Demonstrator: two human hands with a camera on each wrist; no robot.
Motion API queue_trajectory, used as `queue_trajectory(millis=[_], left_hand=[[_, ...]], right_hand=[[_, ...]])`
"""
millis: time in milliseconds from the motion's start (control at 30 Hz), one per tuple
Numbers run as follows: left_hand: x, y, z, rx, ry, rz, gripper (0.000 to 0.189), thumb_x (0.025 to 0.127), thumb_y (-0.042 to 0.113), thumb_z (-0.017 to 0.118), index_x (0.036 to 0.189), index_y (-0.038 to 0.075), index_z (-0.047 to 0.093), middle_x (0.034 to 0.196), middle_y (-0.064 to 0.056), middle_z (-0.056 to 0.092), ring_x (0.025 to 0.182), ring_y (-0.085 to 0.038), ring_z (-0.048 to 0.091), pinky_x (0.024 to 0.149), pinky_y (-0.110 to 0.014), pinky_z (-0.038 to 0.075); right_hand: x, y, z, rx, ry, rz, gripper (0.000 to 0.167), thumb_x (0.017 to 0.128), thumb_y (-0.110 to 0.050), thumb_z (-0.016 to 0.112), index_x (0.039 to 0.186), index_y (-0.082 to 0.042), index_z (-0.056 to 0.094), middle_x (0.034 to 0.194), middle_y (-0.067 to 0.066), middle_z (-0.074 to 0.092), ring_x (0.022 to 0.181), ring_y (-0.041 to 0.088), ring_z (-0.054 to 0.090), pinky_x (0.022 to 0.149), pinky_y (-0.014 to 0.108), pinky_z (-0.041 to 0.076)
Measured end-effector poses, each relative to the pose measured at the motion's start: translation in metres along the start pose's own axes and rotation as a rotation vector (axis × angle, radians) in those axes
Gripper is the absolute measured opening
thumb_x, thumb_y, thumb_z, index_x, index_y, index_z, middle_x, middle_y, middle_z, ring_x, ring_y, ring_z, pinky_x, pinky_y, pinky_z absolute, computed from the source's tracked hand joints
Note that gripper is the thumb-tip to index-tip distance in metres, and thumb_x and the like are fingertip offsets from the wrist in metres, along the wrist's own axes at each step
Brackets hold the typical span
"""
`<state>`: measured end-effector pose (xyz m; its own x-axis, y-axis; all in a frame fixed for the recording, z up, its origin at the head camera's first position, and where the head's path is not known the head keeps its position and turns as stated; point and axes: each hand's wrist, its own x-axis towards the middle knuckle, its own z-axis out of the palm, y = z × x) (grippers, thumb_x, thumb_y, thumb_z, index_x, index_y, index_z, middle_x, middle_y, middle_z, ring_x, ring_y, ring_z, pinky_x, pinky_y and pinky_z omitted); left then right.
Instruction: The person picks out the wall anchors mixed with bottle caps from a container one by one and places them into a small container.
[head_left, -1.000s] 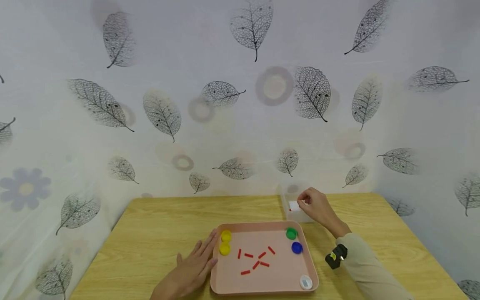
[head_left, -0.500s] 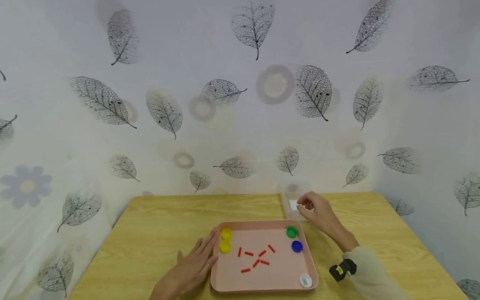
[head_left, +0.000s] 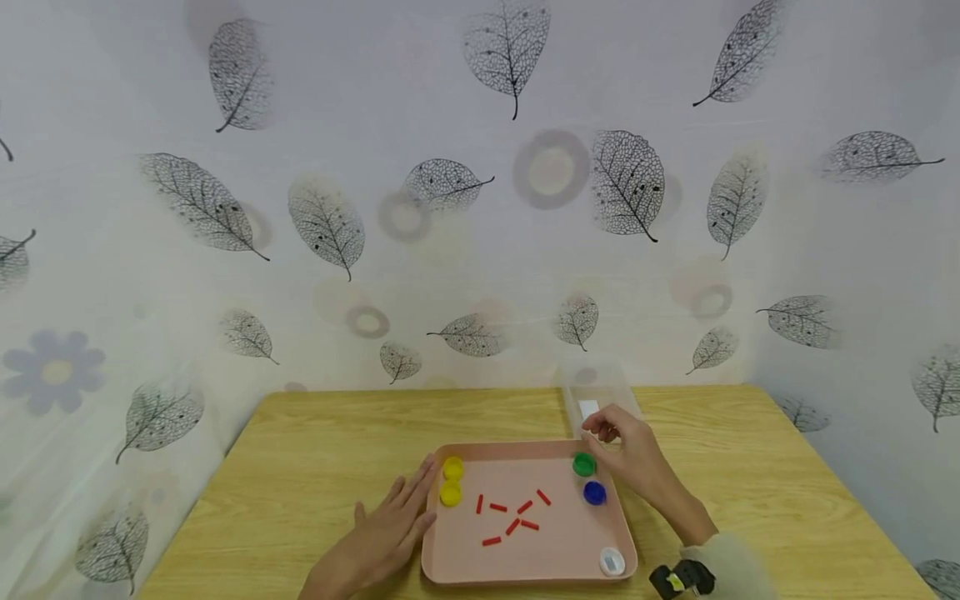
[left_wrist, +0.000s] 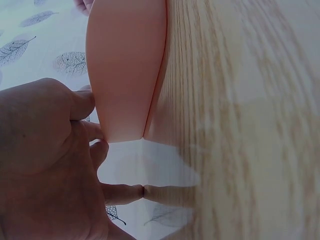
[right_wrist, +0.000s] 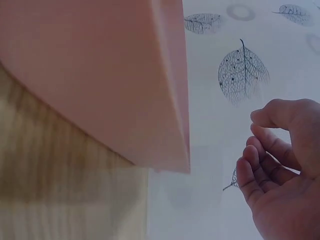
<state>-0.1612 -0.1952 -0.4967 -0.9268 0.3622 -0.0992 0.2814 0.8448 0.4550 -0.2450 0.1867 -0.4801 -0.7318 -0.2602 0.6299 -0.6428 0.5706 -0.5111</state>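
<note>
My left hand (head_left: pixel 378 533) rests against the left side of a pink tray (head_left: pixel 555 546), fingers extended and touching its rim; the left wrist view shows fingertips right at the tray wall (left_wrist: pixel 127 75). Over the tray's far right corner is my right hand (head_left: pixel 633 454), fingers loosely bent. Thumb and index finger come close together, and nothing shows between them in the right wrist view (right_wrist: pixel 287 155). Several short red sticks (head_left: pixel 525 507) lie scattered inside the tray. Two yellow round caps (head_left: pixel 452 481) sit at its left, a green cap (head_left: pixel 583 464) and a blue cap (head_left: pixel 595 493) at its right.
Behind the tray stands a translucent box (head_left: pixel 606 379) with a white label-like patch (head_left: pixel 588 409). A white disc (head_left: pixel 612 562) with a grey rectangle lies in the tray's near right corner. The wooden table (head_left: pixel 337 433) meets a leaf-patterned curtain (head_left: pixel 480 250) at the back.
My right hand has come away from the translucent box, toward me, over the tray's far right corner. A small red piece seen under its fingers earlier is out of sight. The left hand stays put.
</note>
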Motion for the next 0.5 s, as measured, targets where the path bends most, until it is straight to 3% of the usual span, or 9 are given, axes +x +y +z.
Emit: queue_trajectory(millis=[233,500], left_hand=[[0.000,0.001,0.000,0.003,0.006,0.004,0.064,0.111,0.050,0.032,0.167,0.026,0.013,0.173,0.007,0.008,0.150,-0.044,0.028,0.093,-0.093,0.012],[0.000,0.000,0.001,0.008,0.016,0.007,0.063,0.111,0.049,0.032,0.167,0.025,0.014,0.173,0.007,0.009,0.150,-0.044,0.028,0.092,-0.093,0.012]], right_hand=[[-0.012,-0.011,0.018,0.090,-0.050,0.009,0.023,0.082,0.008,0.080,0.094,-0.007,0.067,0.083,-0.007,0.060,0.068,0.007,0.056,0.056,0.029,0.053],[-0.026,-0.014,0.034,0.126,-0.117,0.015,0.019,0.084,0.005,0.079,0.093,-0.007,0.068,0.082,-0.005,0.059,0.066,0.016,0.057,0.056,0.027,0.053]])
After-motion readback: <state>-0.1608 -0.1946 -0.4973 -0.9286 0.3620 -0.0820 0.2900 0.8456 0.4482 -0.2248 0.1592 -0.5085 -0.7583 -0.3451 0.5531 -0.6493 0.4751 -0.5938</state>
